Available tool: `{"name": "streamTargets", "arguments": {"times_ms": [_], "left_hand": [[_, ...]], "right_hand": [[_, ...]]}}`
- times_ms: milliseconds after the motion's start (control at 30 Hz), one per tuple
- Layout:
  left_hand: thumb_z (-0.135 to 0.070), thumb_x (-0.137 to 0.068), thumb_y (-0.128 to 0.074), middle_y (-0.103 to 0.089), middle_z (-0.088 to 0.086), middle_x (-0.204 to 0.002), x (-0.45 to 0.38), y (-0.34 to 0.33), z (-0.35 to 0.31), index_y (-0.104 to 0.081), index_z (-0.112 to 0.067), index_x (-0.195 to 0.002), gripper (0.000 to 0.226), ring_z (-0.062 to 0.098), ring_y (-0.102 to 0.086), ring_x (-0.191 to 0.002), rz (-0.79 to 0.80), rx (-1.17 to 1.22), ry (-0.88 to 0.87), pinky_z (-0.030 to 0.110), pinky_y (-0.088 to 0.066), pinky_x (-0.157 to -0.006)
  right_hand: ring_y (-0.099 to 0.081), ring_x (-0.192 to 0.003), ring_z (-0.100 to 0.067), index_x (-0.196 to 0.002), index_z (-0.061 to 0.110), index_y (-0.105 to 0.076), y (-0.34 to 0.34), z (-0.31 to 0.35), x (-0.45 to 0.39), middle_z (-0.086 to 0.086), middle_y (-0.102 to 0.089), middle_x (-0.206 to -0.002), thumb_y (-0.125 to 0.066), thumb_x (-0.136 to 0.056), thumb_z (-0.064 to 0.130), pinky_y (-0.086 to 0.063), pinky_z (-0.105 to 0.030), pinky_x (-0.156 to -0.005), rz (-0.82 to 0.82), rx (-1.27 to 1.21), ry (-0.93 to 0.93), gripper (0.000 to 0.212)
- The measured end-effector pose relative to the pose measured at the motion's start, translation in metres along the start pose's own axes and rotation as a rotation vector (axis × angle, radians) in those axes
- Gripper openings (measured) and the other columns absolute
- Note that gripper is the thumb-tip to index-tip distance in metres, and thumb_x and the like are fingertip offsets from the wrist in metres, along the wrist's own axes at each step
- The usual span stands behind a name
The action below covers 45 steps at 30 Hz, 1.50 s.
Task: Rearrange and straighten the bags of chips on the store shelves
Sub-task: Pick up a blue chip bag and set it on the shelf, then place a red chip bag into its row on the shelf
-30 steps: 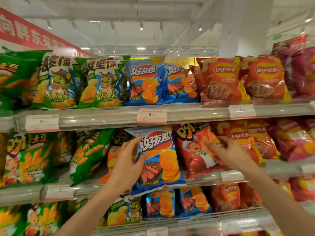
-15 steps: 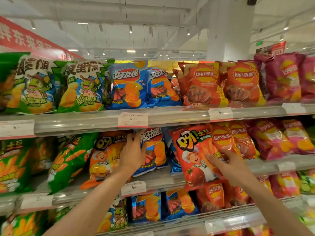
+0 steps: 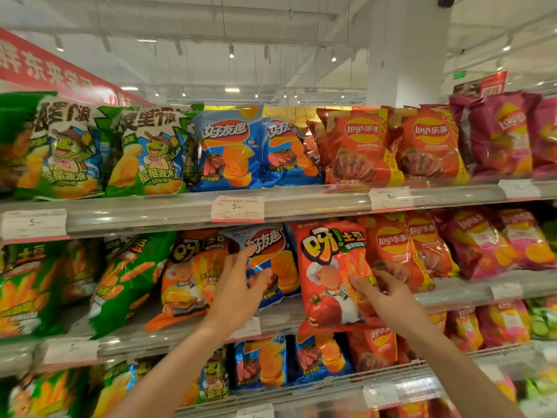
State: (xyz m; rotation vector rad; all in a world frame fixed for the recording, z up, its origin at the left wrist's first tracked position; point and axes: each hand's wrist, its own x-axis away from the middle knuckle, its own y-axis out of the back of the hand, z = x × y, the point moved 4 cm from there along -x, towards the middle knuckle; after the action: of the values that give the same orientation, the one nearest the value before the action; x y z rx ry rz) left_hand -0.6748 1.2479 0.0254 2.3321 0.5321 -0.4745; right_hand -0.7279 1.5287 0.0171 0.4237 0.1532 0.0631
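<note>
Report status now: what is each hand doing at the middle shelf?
Left hand on blue bag, fingers spread. Right hand gripping red tomato bag. Red bag overhangs shelf edge.

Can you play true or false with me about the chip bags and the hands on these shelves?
1. The left hand touches a blue bag on the middle shelf. True.
2. The right hand holds a purple bag. False: it grips the red tomato bag.
3. The green bags on the top shelf stand at the left end. True.
4. The red tomato bag sits fully back on its shelf. False: its bottom hangs over the shelf edge.
</note>
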Motion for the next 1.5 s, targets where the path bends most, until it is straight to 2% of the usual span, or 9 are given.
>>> {"name": "streamTargets", "arguments": {"times_ms": [167, 333, 500, 667, 833, 1167, 1333, 1433, 1500], "left_hand": [[-0.085, -0.073, -0.052, -0.042, -0.019, -0.151, 0.029, -0.010, -0.005, -0.024, -0.066, -0.141, 0.075, 0.009, -0.049, -0.133, 0.196, 0.236, 0.117, 0.044, -0.045, -0.109], [-0.078, -0.075, -0.061, -0.045, -0.017, -0.148, 0.052, -0.003, -0.002, -0.017, -0.067, -0.143, 0.082, 0.005, -0.060, -0.115, 0.180, 0.275, 0.167, 0.040, -0.054, -0.098], [-0.074, -0.075, -0.066, -0.042, -0.018, -0.152, 0.071, 0.026, 0.013, -0.020, -0.066, -0.142, 0.081, 0.005, -0.053, -0.128, 0.123, 0.295, 0.163, 0.044, -0.047, -0.107], [-0.067, -0.081, -0.067, -0.045, -0.021, -0.148, 0.095, 0.068, 0.034, -0.023, -0.060, -0.146, 0.078, 0.003, -0.051, -0.131, 0.081, 0.287, 0.145, 0.037, -0.046, -0.108], [-0.055, -0.085, -0.067, -0.055, -0.020, -0.134, 0.129, 0.132, 0.051, -0.026, -0.053, -0.146, 0.073, -0.009, -0.060, -0.109, 0.031, 0.299, 0.151, 0.022, -0.058, -0.084], [-0.068, -0.080, -0.064, -0.049, -0.028, -0.135, 0.222, 0.314, 0.125, -0.023, -0.056, -0.147, 0.079, -0.015, -0.050, -0.116, -0.086, 0.221, 0.183, 0.029, -0.050, -0.100], [-0.049, -0.089, -0.064, -0.040, -0.041, -0.117, 0.274, 0.401, 0.162, -0.025, -0.054, -0.144, 0.067, -0.038, -0.044, -0.091, -0.176, 0.239, 0.241, 0.001, -0.047, -0.070], [-0.063, -0.084, -0.066, -0.048, -0.031, -0.134, 0.297, 0.451, 0.189, -0.025, -0.060, -0.144, 0.072, -0.023, -0.050, -0.113, -0.225, 0.241, 0.261, 0.018, -0.055, -0.089], [-0.054, -0.088, -0.066, -0.049, -0.024, -0.136, 0.308, 0.481, 0.206, -0.027, -0.057, -0.144, 0.068, -0.020, -0.051, -0.114, -0.265, 0.259, 0.275, 0.013, -0.054, -0.082]], "right_hand": [[-0.066, -0.104, -0.018, -0.140, 0.027, -0.052, -0.030, 0.001, 0.009, 0.004, -0.067, -0.120, -0.066, -0.071, 0.069, -0.054, -0.042, -0.095, 0.082, -0.136, -0.027, 0.083], [-0.068, -0.101, -0.012, -0.137, 0.035, -0.053, -0.066, 0.004, 0.024, 0.011, -0.067, -0.119, -0.063, -0.054, 0.089, -0.057, -0.040, -0.091, 0.170, -0.184, -0.011, 0.099], [-0.060, -0.089, 0.004, -0.126, 0.036, -0.054, -0.093, 0.020, 0.046, 0.020, -0.063, -0.103, -0.056, -0.084, 0.067, -0.046, -0.017, -0.071, 0.211, -0.186, 0.012, 0.052], [-0.061, -0.089, 0.005, -0.128, 0.038, -0.051, -0.126, 0.042, 0.073, 0.022, -0.063, -0.102, -0.055, -0.086, 0.066, -0.046, -0.018, -0.071, 0.243, -0.149, 0.047, 0.051], [-0.060, -0.101, -0.001, -0.128, 0.037, -0.050, -0.170, 0.082, 0.113, 0.026, -0.058, -0.105, -0.055, -0.083, 0.067, -0.047, -0.021, -0.078, 0.265, -0.101, 0.109, 0.055], [-0.048, -0.084, 0.015, -0.121, 0.040, -0.046, -0.319, 0.175, 0.225, 0.032, -0.048, -0.098, -0.054, -0.088, 0.061, -0.040, -0.003, -0.066, 0.365, -0.024, 0.200, 0.041], [-0.057, -0.101, 0.010, -0.123, 0.040, -0.054, -0.409, 0.216, 0.271, 0.027, -0.061, -0.116, -0.055, -0.075, 0.076, -0.047, -0.009, -0.075, 0.520, -0.071, 0.262, 0.060], [-0.058, -0.105, 0.004, -0.118, 0.047, -0.054, -0.460, 0.241, 0.292, 0.027, -0.058, -0.119, -0.056, -0.072, 0.078, -0.050, -0.016, -0.079, 0.595, -0.075, 0.267, 0.056], [-0.054, -0.102, 0.007, -0.128, 0.044, -0.051, -0.491, 0.260, 0.304, 0.029, -0.053, -0.118, -0.056, -0.078, 0.072, -0.042, -0.011, -0.077, 0.640, -0.099, 0.282, 0.057]]}}
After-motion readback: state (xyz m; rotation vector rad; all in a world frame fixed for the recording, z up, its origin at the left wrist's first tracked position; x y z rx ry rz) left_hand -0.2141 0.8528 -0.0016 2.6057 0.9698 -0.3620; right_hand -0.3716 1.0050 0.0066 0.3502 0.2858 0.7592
